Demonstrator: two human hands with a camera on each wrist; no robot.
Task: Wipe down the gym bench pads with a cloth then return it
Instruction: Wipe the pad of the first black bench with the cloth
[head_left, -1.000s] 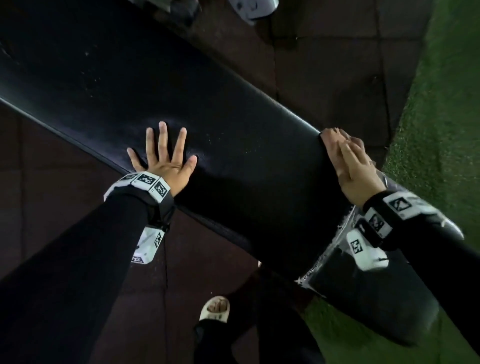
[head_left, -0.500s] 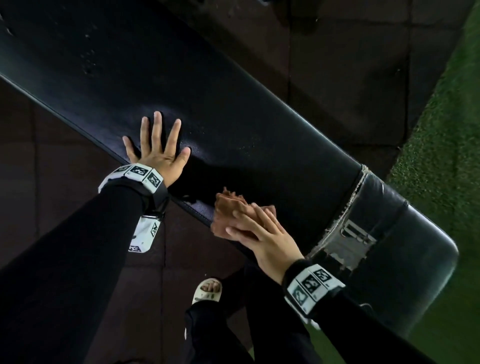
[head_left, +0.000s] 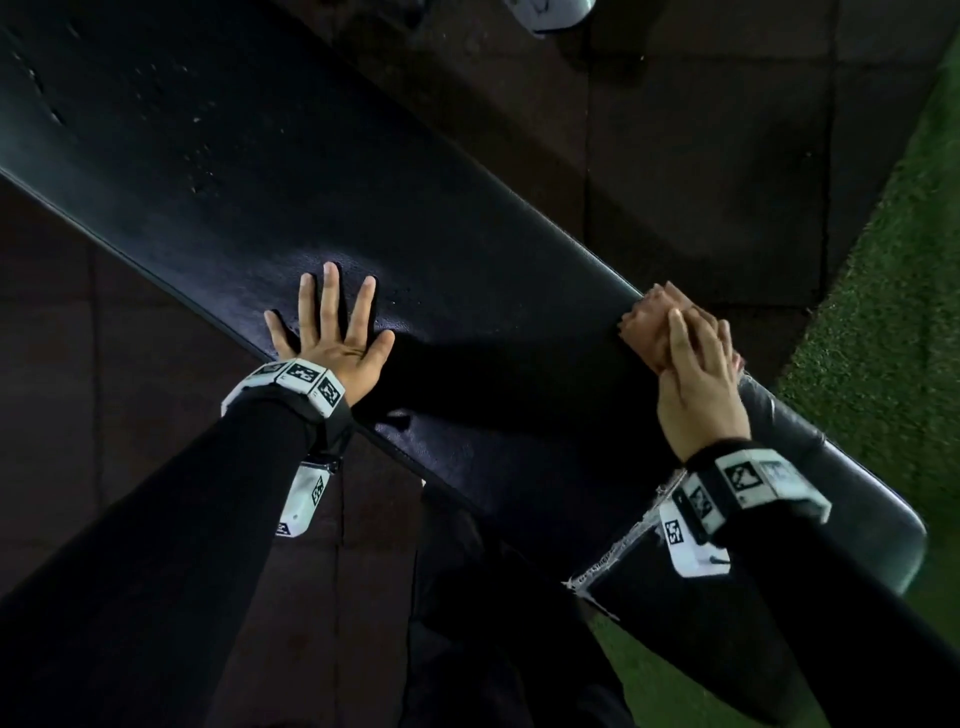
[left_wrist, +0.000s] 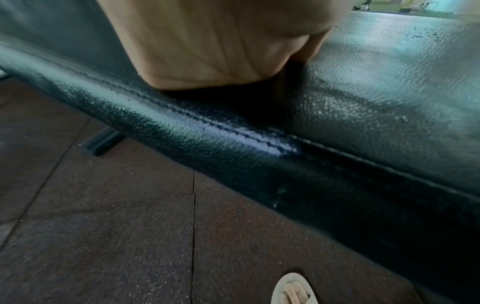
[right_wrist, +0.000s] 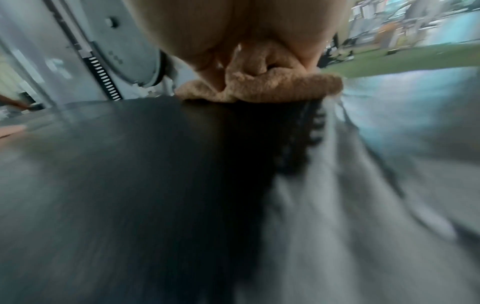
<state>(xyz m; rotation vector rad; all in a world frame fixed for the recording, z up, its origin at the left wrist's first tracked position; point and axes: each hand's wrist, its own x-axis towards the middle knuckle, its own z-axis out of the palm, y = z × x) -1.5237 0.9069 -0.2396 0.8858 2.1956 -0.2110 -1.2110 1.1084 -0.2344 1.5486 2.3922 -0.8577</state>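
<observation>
The right hand presses a bunched tan cloth onto the far edge of the black pad, beside the worn seam; fingers curl over the cloth; the left hand lies flat and spread on the pad, holding nothing. The risk, as I judge it: the cloth sits at the rim and could slip over the edge, or snag on the frayed seam. The head view shows both hands; the blurred right wrist view shows cloth folds under the fingers; the left wrist view shows the pad's grained wet sheen.
</observation>
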